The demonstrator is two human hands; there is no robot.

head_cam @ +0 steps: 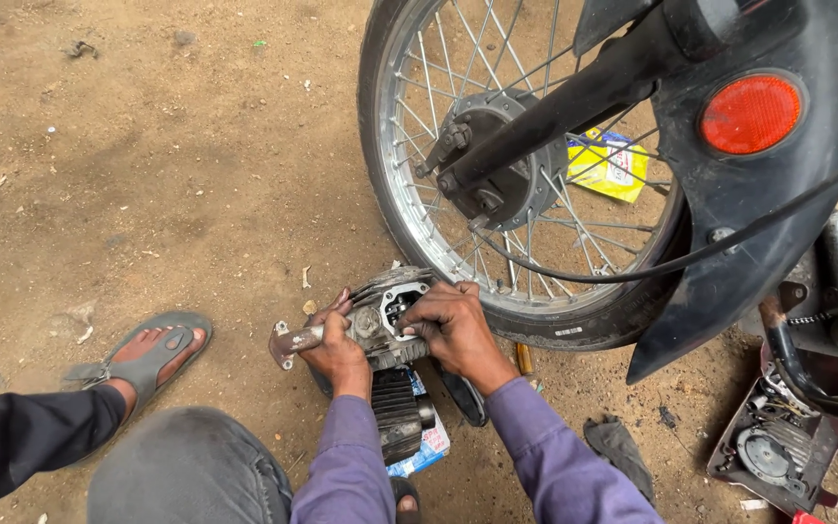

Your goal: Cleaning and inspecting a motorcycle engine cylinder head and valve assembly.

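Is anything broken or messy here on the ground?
Yes. Engine parts lie loose on the bare dirt: a finned cylinder below the hands, and an opened engine cover at lower right. A yellow wrapper lies behind the wheel. Both hands, left hand and right hand, grip a metal engine part.

A flat yellow packet (611, 165) lies behind the wheel spokes; a blue-and-white printed pack (429, 444) sits under the finned cylinder.

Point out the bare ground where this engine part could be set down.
Open dirt lies left of the wheel, above the sandalled foot. It is crowded beneath both hands, around the finned cylinder, and rightward by the engine cover.
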